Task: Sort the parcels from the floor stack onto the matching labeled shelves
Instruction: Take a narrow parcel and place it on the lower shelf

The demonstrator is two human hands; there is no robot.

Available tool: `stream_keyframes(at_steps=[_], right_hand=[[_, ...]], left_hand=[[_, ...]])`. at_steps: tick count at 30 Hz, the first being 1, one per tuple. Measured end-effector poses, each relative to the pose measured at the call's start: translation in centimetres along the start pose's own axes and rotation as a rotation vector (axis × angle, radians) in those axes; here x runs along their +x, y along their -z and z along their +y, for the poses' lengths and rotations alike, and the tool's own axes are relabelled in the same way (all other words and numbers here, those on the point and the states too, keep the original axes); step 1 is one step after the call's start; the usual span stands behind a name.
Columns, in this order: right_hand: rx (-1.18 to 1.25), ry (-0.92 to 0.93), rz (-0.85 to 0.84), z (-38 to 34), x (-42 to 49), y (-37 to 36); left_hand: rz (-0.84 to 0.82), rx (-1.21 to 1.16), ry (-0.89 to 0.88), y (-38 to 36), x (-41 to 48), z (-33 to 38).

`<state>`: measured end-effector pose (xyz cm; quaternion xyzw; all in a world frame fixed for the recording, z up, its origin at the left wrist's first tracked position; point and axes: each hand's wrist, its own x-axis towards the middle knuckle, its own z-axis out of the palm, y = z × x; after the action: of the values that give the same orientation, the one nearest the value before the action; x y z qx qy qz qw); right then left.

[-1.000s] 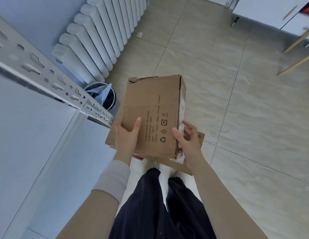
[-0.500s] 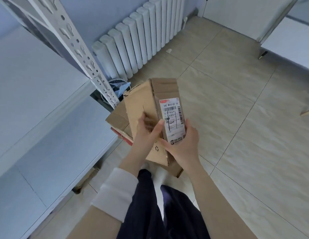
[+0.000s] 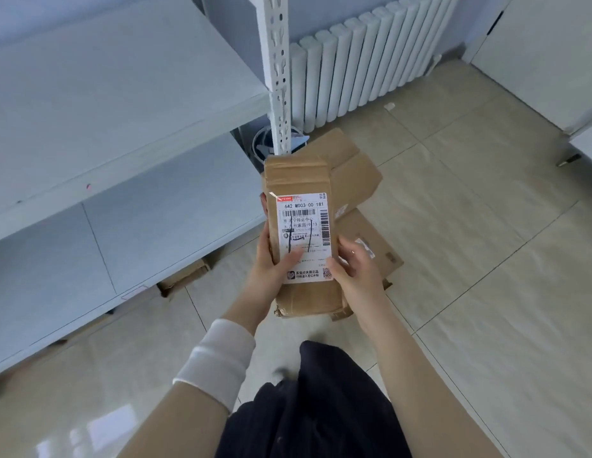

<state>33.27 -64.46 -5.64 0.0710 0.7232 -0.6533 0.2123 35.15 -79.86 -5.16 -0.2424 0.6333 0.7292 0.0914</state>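
Both hands, left [image 3: 275, 262] and right [image 3: 351, 269], grip the parcel [image 3: 301, 233] label-up (presumably to read its shelf).

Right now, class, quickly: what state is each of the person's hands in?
Left hand: grips the cardboard parcel, thumb lying across its shipping label.
Right hand: grips the same parcel at its right edge.

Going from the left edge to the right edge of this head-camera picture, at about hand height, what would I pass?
pale grey shelf board → left hand → brown cardboard parcel with a white shipping label → right hand → beige floor tiles
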Motion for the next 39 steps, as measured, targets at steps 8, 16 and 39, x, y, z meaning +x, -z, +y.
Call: stream_keyframes(at_steps=[8, 16, 39], right_hand=[[-0.146, -0.091, -0.19, 4.4, -6.7, -6.1], [-0.23, -0.137, -0.26, 7.0, -12.2, -7.5], [-0.364, -0.112, -0.474, 14.8, -27.6, -7.1]], left_hand=[[0.174, -0.069, 0.031, 6.5, -8.5, -6.7], [0.319, -0.161, 0.044, 7.6, -16.2, -12.2], [0.407, -0.227, 0.004, 6.2, -35.1, -22.3]])
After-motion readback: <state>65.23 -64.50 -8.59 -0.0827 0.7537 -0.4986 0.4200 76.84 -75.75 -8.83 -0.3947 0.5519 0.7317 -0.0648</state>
